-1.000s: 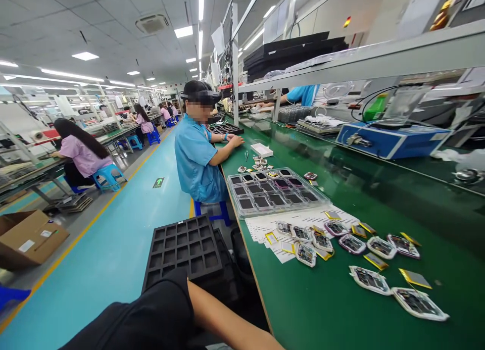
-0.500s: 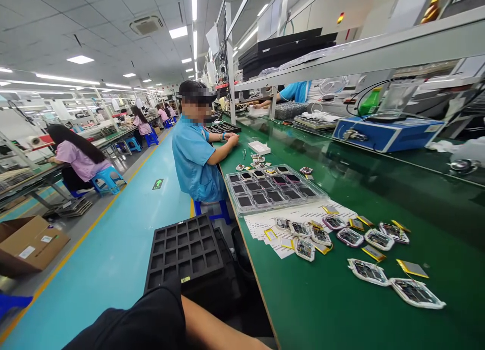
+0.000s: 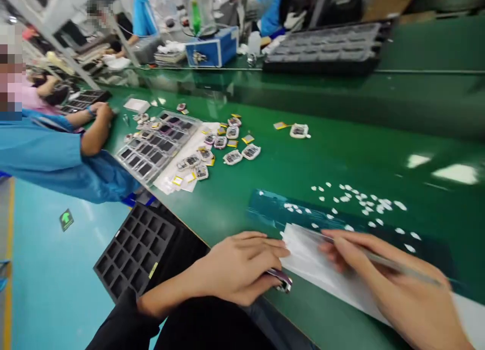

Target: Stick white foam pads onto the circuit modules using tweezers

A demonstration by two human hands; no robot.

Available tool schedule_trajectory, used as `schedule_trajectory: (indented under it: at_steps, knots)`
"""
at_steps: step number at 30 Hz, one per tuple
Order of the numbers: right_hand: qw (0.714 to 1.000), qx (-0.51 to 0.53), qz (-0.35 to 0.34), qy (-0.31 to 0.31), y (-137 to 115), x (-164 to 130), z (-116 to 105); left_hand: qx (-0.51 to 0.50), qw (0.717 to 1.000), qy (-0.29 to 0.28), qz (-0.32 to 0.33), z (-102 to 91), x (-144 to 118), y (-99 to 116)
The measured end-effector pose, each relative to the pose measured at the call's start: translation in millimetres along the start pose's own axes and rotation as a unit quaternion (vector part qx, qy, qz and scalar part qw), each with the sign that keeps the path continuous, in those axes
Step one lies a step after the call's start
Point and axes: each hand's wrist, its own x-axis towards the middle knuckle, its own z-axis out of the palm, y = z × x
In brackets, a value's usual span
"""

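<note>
Clock positions are read about the centre of the view. At six o'clock the left hand lies palm down, fingers loosely extended, tips on the edge of a white sheet; a purple-and-silver object shows at its thumb, whether gripped one cannot tell. At four o'clock the right hand, slightly blurred, is half closed with a slim grey tool between thumb and fingers, above the sheet. Just beyond the sheet runs a teal film; small white pieces are scattered on it and on the glossy green table. At eight o'clock, beside the table, a black compartmented tray sits above a pale blue floor. Towards eleven, open circuit modules and yellow-edged cells lie about white papers; a clear tray adjoins them. At nine a co-worker's blue sleeve reaches over the table. Farther off stand a blue box at eleven and a black-based tray stack at one.
</note>
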Motion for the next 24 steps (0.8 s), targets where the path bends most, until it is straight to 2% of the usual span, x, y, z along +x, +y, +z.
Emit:
schedule_trajectory:
  at_steps: [4,8,15,21,24]
  knots:
    - [0.998,0.045,0.026,-0.020,-11,7,9,0.001,1.000,0.016,0.011,-3.5,1,3]
    - [0.997,0.054,0.012,-0.051,-14,9,13,0.010,0.999,0.024,0.019,-1.9,2,3]
    - [0.997,0.047,-0.011,-0.055,-15,9,12,0.001,0.998,0.051,0.021,-3.4,3,2]
    - [0.997,0.048,-0.022,-0.064,-11,9,12,-0.004,1.000,-0.005,-0.017,-7.1,3,2]
    - [0.997,0.042,-0.004,-0.064,-5,10,11,-0.023,0.999,-0.001,-0.037,-6.9,5,1]
